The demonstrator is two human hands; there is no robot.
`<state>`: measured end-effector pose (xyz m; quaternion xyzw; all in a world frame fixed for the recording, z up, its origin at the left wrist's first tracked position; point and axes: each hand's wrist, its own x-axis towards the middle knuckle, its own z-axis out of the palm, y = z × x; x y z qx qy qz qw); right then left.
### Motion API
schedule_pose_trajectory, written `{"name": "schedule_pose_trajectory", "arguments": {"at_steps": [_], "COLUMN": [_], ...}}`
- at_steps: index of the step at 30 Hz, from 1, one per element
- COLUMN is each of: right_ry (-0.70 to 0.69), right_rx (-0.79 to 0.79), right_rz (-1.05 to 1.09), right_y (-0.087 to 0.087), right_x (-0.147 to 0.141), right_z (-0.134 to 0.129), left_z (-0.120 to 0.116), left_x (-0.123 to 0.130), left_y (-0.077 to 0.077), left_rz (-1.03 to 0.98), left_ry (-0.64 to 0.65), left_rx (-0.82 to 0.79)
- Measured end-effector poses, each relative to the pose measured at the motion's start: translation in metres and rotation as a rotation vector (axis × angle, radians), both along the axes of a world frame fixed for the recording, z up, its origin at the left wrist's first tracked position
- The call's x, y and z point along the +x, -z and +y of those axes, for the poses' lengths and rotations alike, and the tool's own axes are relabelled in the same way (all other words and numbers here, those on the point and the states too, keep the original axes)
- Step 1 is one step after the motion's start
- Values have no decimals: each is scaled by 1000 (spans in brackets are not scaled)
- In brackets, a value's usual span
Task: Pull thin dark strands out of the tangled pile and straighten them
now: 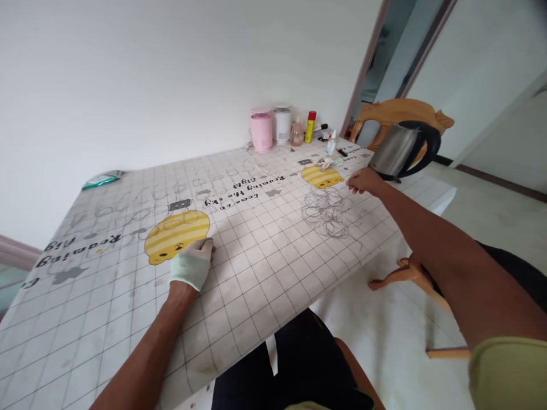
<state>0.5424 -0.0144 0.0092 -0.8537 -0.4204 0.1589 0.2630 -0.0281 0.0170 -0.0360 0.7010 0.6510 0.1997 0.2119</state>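
Note:
My left hand wears a white glove with a pale mint cuff. It rests closed on the tablecloth, beside a printed yellow striped balloon; nothing shows in its curled fingers. Bare, my right hand hovers near the table's right side with its fingers bent and slightly apart, and I see nothing in them. Just beyond it, to the left, a crumpled white and mint glove lies on a second balloon print. An electric kettle with a black handle stands close behind my right hand and wrist.
Along the wall stand a pink canister, a white canister, a pump bottle, a yellow spray can and a small white bottle. A green and white packet lies far left. A wooden chair is at the right.

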Motion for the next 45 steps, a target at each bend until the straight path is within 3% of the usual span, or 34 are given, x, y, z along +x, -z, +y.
{"name": "schedule_pose_trajectory", "arguments": {"at_steps": [3,8,14,17,21,28,33,39,42,45], "right_ry": [14,7,-49,28,200,271,280,265,238,180], "right_rx": [144,255,330,363,463,535,433,295,290,354], "right_rz": [96,203,126,180,407,466,423,222,119,80], "right_y": [-3,-3,-10,-7,8,24,17,0,-14,-27], "right_x": [1,-5,-3,-4,-19,-43,-38,-21,-18,-34], "right_z": [-12,-19,-19,-19,-22,-32,-36,-46,-49,-46], "left_z": [0,0,4,2,-1,-1,-1,-3,-3,-3], "left_x": [0,0,-1,1,4,4,4,3,3,3], "left_y": [0,0,2,-2,-8,-8,-9,-8,-8,-6], "left_rz": [-68,-83,-65,-50,-7,5,43,54,72,61], "left_ry": [-18,-7,-30,-26,-28,-7,18,45,37,29], "left_rx": [-65,-44,-71,-71,-74,-69,-58,-25,-22,-18]}}
